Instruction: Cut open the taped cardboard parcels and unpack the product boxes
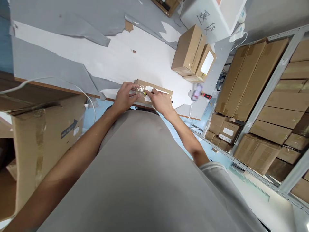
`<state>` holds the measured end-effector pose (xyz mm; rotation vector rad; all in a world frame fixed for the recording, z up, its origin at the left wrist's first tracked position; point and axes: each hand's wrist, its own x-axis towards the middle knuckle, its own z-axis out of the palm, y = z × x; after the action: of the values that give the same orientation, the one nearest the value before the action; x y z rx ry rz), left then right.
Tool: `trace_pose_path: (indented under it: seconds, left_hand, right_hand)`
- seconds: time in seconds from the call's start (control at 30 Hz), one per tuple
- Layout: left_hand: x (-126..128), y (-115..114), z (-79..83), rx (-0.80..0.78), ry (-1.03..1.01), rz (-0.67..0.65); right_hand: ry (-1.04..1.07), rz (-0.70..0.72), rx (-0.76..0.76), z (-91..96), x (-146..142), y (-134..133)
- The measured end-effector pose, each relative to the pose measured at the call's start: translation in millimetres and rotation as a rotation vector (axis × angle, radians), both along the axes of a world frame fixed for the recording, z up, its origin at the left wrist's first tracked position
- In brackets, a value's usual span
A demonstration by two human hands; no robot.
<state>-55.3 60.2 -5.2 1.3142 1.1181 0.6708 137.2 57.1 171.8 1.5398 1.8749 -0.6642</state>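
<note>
A small cardboard box (165, 88) with clear tape and a white label lies at the table's near edge, right in front of my body. My left hand (124, 96) grips its left end, thumb and fingers curved on the taped top. Closed over the label side, my right hand (162, 100) holds a utility knife (145, 93). Its yellow tip part points left at the tape, close to my left fingertips. A dark end sticks out behind the right palm. Most of the knife is hidden by my fingers.
Two cardboard boxes (187, 50) stand further back on the table, near a white bin (207, 19) with handwriting. A red-and-black handled tool (207, 96) lies at right. Shelves of cartons (276, 112) line the right side. A large open carton (50, 138) stands left; a white cable (48, 77) crosses above it.
</note>
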Motion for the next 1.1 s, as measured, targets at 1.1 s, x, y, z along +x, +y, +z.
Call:
trace_pose_path:
  seconds: [1.1]
  left_hand:
    - [9.6,-17.9,0.3,0.000,0.283,0.209]
  right_hand:
    - [0.219,-0.201,0.073,-76.8,191.4,-85.8]
